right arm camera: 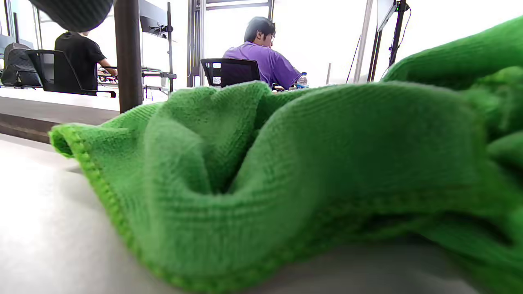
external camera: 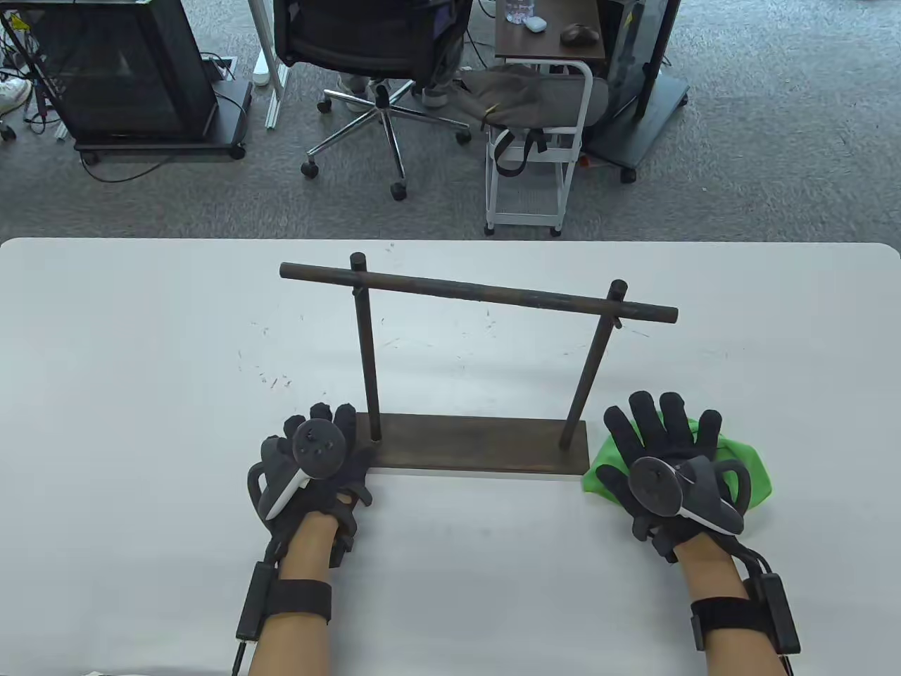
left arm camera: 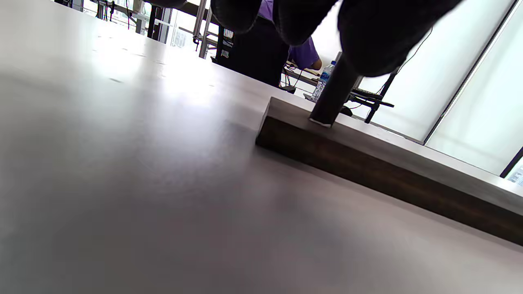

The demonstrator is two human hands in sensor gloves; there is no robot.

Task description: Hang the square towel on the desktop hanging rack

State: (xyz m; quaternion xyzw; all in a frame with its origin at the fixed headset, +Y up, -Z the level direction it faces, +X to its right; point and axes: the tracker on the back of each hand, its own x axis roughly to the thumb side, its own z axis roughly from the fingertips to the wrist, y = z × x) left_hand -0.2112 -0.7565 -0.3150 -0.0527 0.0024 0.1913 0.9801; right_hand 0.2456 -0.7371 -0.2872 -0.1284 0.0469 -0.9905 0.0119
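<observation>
A green square towel [external camera: 753, 473] lies crumpled in loose folds on the white table, just beside the right end of the hanging rack's base, its stitched hem visible. The dark wooden rack [external camera: 479, 443] stands upright: a flat rectangular base, two posts and a bare, slightly slanted crossbar [external camera: 479, 290].
</observation>
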